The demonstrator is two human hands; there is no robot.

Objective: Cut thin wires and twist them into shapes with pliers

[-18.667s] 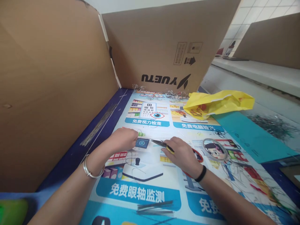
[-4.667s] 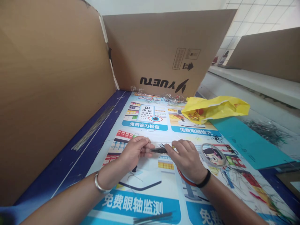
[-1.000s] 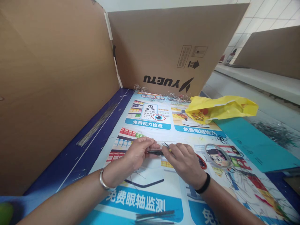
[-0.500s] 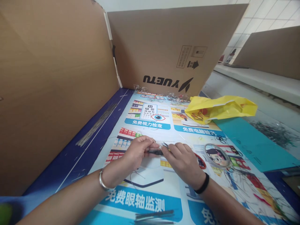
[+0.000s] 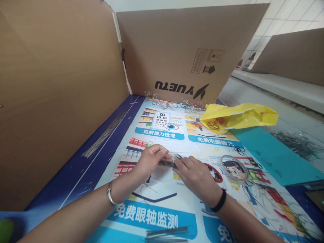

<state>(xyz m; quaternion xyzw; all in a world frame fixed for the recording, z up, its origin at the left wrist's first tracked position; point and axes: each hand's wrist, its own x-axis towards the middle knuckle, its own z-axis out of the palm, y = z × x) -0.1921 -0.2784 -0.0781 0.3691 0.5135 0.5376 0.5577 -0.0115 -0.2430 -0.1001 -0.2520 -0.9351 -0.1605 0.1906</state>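
Observation:
My left hand (image 5: 153, 160) is closed, thumb and index finger pinched over something too small to make out. My right hand (image 5: 198, 177) is beside it, fingers curled round a dark slender tool (image 5: 168, 164) that reaches toward the left fingertips. Dark pointed tips (image 5: 178, 156) like a scissors' stick up just past the right fingers; whether they belong to the same tool is hidden. A red-rimmed loop (image 5: 215, 173) shows behind the right hand. Under both hands lies a printed poster sheet (image 5: 162, 184).
Long thin wires (image 5: 105, 135) lie at left, with a short dark bundle (image 5: 167, 233) in front. A tape roll (image 5: 235, 167), a yellow bag (image 5: 243, 116), a teal sheet (image 5: 278, 155) and tangled scraps (image 5: 296, 143) are at right. Cardboard panels (image 5: 187, 50) stand behind and left.
My hands have shifted only slightly. The left fingertips have tilted a little over the dark tool, and the right hand has moved slightly down. Everything else lies as before.

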